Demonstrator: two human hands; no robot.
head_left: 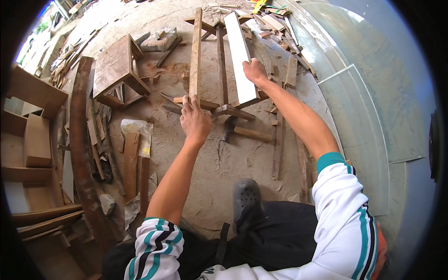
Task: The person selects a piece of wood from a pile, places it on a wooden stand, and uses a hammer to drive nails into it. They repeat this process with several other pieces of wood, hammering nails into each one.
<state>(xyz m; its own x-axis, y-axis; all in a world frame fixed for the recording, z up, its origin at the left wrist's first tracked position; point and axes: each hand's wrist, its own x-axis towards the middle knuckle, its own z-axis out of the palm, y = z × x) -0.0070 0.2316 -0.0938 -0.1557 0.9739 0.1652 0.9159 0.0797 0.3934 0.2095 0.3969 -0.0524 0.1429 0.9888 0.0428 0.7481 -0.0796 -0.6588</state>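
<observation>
A low wooden frame, made of a middle bar with crosspieces at both ends, lies before me on the dusty floor. Along its left side runs a long, narrow wooden strip; the fingers of my left hand are closed over its near end. On the right side a white board rests lengthwise across the frame. My right hand grips that board by its right edge, fingertips mostly hidden. Just nearer than the frame, a hammer with a wooden handle lies on the floor.
A small wooden stool lies tipped at the left, near a stone block. Wooden shelving and a long dark plank line the left side. Glass sheets lean on the right. Wood scraps pile up far right.
</observation>
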